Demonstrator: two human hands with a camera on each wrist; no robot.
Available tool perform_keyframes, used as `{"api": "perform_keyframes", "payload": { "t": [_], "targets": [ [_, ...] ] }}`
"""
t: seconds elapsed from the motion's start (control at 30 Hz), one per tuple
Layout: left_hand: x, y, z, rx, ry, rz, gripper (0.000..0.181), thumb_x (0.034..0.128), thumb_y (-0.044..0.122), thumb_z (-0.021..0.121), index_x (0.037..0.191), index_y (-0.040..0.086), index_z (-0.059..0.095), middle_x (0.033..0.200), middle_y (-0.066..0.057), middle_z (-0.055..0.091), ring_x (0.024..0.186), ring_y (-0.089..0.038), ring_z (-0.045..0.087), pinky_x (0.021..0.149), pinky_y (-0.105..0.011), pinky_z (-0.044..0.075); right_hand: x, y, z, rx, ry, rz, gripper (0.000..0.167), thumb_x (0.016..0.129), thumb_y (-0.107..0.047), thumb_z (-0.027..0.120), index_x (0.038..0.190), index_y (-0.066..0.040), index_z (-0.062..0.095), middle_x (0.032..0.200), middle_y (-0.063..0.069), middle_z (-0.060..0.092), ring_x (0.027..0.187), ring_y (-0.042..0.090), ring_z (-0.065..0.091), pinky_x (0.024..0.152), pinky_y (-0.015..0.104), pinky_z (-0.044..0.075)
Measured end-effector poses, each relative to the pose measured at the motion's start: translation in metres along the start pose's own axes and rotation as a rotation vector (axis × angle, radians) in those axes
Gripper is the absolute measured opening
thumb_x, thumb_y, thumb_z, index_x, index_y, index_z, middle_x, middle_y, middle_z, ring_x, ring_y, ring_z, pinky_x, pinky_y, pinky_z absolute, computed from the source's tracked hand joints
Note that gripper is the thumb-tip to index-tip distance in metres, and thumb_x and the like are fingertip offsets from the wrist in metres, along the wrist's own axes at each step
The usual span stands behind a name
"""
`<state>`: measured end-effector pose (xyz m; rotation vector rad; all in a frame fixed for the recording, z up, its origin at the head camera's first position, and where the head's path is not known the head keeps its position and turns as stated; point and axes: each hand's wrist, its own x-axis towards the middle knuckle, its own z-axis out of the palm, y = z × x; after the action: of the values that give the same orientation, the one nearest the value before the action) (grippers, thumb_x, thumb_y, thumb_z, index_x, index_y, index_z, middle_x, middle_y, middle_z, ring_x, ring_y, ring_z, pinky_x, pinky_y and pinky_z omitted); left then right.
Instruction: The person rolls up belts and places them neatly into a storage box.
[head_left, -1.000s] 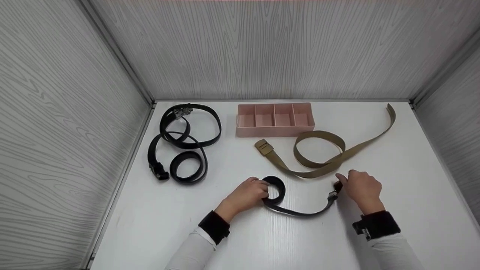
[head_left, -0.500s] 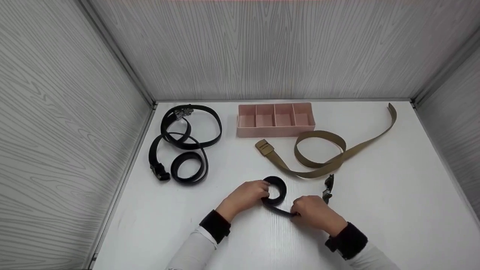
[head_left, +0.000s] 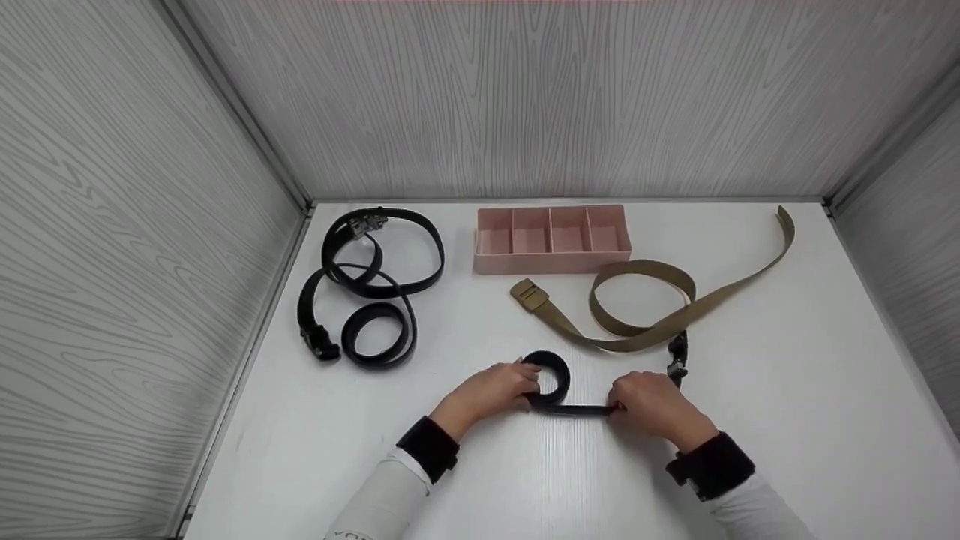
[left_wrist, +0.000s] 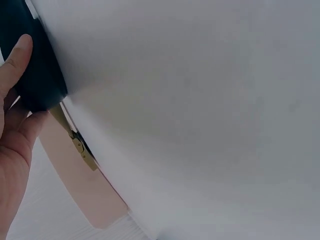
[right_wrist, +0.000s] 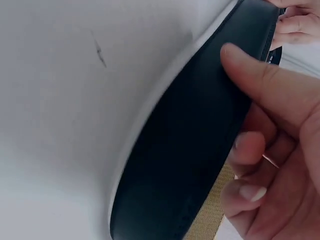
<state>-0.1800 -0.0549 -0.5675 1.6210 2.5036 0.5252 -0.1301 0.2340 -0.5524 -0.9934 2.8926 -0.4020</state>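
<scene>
Belt (head_left: 574, 410), black, in left hand (head_left: 495, 387) and right hand (head_left: 654, 405).

Place: a booth-like work area; whether lab or workshop could not be told.
Panels (head_left: 525, 97): grey and wood-grained, they walled three sides.
Tabletop (head_left: 525, 480): plain white, it lay between them.

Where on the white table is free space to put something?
Bare: left of the left hand, nearer than the tangled belts; right of the right hand, past the buckle. Crowded: around tan belt, pink box and held belt.
</scene>
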Motion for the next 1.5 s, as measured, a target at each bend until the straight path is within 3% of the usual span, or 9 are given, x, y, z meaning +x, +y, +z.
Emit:
{"api": "perform_keyframes", "payload": {
  "t": [0.1,0.3,0.4,0.57,0.73,0.9,1.1,1.33,1.5],
  "targets": [
    [0.003,0.001,0.000,0.051,0.011,0.045,0.014,0.0785,0.012,0.078,0.090,0.006,0.071,0.109,-0.007,0.069,0.119,-0.024,0.059,0.100,-0.027,0.043,0.004,-0.001,0.005,-0.074,0.069,-0.020,0.020,0.069,-0.003,0.082,0.081,-0.016,0.070,0.069,-0.007,0.056,0.050,0.014,0.046,0.044,0.031,0.038],
    [0.004,-0.001,-0.003,0.193,0.035,0.140,0.011,0.0820,0.007,0.072,0.092,0.010,0.075,0.108,-0.004,0.070,0.118,-0.022,0.060,0.107,-0.041,0.037,0.014,-0.008,0.008,-0.170,0.101,-0.080,0.067,0.075,0.007,0.072,0.131,-0.029,0.063,0.089,0.001,0.051,0.045,0.013,0.030,0.040,0.028,0.030],
    [0.005,-0.003,-0.005,0.231,0.025,0.146,0.012,0.0808,0.008,0.072,0.091,0.012,0.075,0.103,0.001,0.072,0.122,-0.020,0.057,0.111,-0.053,0.027,0.019,-0.010,0.006,-0.158,0.081,-0.087,0.062,0.077,0.008,0.071,0.126,-0.030,0.068,0.091,0.001,0.050,0.046,0.012,0.028,0.041,0.027,0.030],
    [0.007,-0.005,-0.006,0.247,-0.003,0.122,0.015,0.0841,0.007,0.071,0.097,0.013,0.077,0.104,0.003,0.072,0.126,-0.016,0.054,0.112,-0.051,0.027,0.024,-0.012,0.006,-0.104,0.105,-0.151,0.045,0.078,0.008,0.071,0.114,-0.020,0.074,0.106,0.003,0.057,0.050,0.015,0.046,0.047,0.029,0.042],
    [0.008,-0.005,-0.008,0.261,-0.026,0.104,0.021,0.0880,0.008,0.067,0.105,0.015,0.077,0.111,0.005,0.071,0.126,-0.012,0.053,0.110,-0.048,0.032,0.027,-0.012,0.013,-0.086,0.160,-0.236,0.030,0.082,0.002,0.071,0.107,-0.014,0.073,0.121,0.003,0.060,0.077,0.018,0.066,0.062,0.032,0.053],
    [0.008,-0.003,-0.009,0.266,-0.044,0.064,0.022,0.0900,0.005,0.065,0.105,0.016,0.076,0.113,0.007,0.070,0.126,-0.011,0.053,0.107,-0.045,0.036,0.030,-0.013,0.021,-0.046,0.236,-0.289,0.022,0.082,-0.001,0.072,0.100,-0.013,0.073,0.110,0.000,0.064,0.087,0.016,0.066,0.068,0.031,0.054],
    [0.011,0.009,-0.001,0.281,-0.052,-0.032,0.011,0.0809,0.009,0.075,0.091,0.012,0.074,0.108,0.003,0.070,0.132,-0.014,0.047,0.108,-0.045,0.035,0.034,-0.016,0.028,-0.087,0.296,-0.308,0.019,0.077,0.001,0.074,0.090,-0.011,0.068,0.095,0.001,0.060,0.073,0.016,0.060,0.059,0.032,0.050],
    [0.018,0.031,0.017,0.563,0.081,-0.075,0.014,0.0862,0.018,0.071,0.099,0.012,0.073,0.110,0.000,0.068,0.119,-0.015,0.057,0.102,-0.035,0.042,0.035,-0.030,0.033,-0.142,0.295,-0.214,0.017,0.077,0.001,0.074,0.083,-0.009,0.061,0.082,0.002,0.051,0.058,0.017,0.053,0.047,0.031,0.043],
    [0.019,0.028,0.016,0.523,0.127,-0.064,0.017,0.0914,0.004,0.063,0.084,0.016,0.072,0.094,0.005,0.064,0.088,-0.009,0.063,0.073,-0.023,0.052,0.033,-0.029,0.030,-0.090,0.293,-0.211,0.021,0.073,-0.001,0.081,0.082,-0.011,0.065,0.081,0.000,0.052,0.059,0.016,0.052,0.048,0.031,0.044]
  ]
}}
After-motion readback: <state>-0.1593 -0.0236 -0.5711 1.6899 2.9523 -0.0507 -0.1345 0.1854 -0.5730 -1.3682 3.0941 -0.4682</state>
